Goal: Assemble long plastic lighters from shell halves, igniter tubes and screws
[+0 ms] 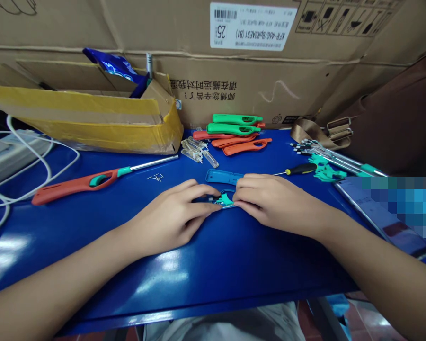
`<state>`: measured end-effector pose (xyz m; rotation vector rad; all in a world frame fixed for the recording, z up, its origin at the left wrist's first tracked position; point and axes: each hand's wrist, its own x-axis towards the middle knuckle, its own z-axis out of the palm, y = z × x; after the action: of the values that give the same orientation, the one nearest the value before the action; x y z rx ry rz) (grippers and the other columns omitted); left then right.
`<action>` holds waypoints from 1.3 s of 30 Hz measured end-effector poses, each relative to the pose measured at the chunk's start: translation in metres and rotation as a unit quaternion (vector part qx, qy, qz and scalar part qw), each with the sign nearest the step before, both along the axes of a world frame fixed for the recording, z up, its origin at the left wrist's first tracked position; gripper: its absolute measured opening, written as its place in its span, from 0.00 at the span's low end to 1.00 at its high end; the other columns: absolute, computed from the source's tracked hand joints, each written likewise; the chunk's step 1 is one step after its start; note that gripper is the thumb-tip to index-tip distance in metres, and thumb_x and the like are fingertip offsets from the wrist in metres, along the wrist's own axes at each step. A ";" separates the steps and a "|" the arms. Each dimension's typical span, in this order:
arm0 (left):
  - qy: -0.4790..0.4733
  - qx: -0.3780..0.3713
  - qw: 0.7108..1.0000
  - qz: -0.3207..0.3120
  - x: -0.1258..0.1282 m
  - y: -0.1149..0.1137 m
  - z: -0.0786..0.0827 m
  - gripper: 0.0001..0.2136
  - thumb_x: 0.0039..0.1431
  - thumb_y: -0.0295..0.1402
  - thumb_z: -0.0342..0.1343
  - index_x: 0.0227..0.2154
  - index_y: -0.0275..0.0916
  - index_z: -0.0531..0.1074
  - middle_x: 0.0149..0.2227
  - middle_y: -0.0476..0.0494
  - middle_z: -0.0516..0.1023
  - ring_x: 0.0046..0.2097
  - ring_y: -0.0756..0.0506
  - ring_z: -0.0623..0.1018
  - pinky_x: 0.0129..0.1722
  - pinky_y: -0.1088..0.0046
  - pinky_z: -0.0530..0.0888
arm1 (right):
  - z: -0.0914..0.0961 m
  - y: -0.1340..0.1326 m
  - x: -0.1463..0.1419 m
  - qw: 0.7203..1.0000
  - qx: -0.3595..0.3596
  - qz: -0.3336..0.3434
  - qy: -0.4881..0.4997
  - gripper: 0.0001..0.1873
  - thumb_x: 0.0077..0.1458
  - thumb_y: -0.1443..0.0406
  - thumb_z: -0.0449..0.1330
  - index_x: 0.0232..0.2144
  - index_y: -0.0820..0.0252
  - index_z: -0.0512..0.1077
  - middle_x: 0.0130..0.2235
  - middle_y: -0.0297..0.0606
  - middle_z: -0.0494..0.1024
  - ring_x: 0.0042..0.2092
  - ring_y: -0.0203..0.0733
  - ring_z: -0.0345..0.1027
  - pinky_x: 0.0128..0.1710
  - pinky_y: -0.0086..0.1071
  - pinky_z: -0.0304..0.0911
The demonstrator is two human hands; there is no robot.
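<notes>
Both of my hands meet over a small blue lighter casing half (228, 206) at the middle of the table. A teal trigger piece (226, 199) sits in its opening. My left hand (179, 210) pinches the casing's left part between thumb and fingers. From the other side my right hand (270, 199) closes on it, covering its right part. Just behind lies another blue casing half (223, 176), partly hidden by my right fingers. A screwdriver (301, 168) with a black and yellow handle points toward that hand.
Green casings (234, 128) and orange casings (246, 146) are piled at the back, beside clear fuel tanks (195, 149). Small screws (156, 178) and an assembled red lighter (74, 187) lie left. Teal triggers (324, 168), metal tubes and a phone (383, 218) lie right. A yellow-taped box (128, 128) stands back left.
</notes>
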<state>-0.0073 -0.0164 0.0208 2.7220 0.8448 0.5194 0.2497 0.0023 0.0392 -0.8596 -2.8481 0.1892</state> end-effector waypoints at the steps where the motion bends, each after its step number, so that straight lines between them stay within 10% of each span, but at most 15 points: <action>1: 0.003 -0.001 1.000 0.000 0.000 0.000 0.000 0.16 0.69 0.27 0.50 0.52 0.44 0.79 0.55 0.40 0.77 0.52 0.41 0.76 0.53 0.60 0.76 | 0.000 0.000 0.000 1.000 0.001 0.000 0.000 0.12 0.68 0.68 0.55 0.34 0.61 0.76 0.35 0.39 0.77 0.38 0.43 0.68 0.38 0.35 0.60; 13: -0.045 -0.015 0.999 0.019 -0.004 0.002 -0.005 0.12 0.69 0.28 0.54 0.50 0.41 0.78 0.55 0.40 0.76 0.55 0.42 0.77 0.55 0.63 0.75 | 0.006 0.009 0.013 0.992 -0.020 -0.070 0.100 0.09 0.66 0.68 0.56 0.40 0.59 0.77 0.41 0.41 0.78 0.43 0.43 0.73 0.42 0.35 0.65; 30: -0.075 0.040 0.992 0.088 -0.007 0.008 -0.001 0.10 0.67 0.32 0.56 0.47 0.40 0.78 0.49 0.41 0.79 0.50 0.42 0.77 0.51 0.63 0.76 | 0.006 0.016 0.022 0.994 -0.026 -0.109 -0.017 0.07 0.63 0.68 0.58 0.41 0.58 0.77 0.47 0.42 0.74 0.45 0.48 0.70 0.45 0.42 0.65; 39: 0.058 0.026 0.993 0.098 -0.007 0.003 0.016 0.24 0.58 0.40 0.61 0.57 0.41 0.73 0.48 0.42 0.81 0.49 0.38 0.79 0.49 0.59 0.76 | 0.004 0.019 0.027 0.996 -0.019 -0.084 -0.007 0.07 0.62 0.70 0.58 0.36 0.58 0.77 0.47 0.42 0.74 0.47 0.49 0.71 0.48 0.44 0.66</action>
<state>-0.0146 -0.0133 0.0367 2.7531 1.1528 0.4295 0.2770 0.0210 0.0434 -1.1063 -2.7744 0.2181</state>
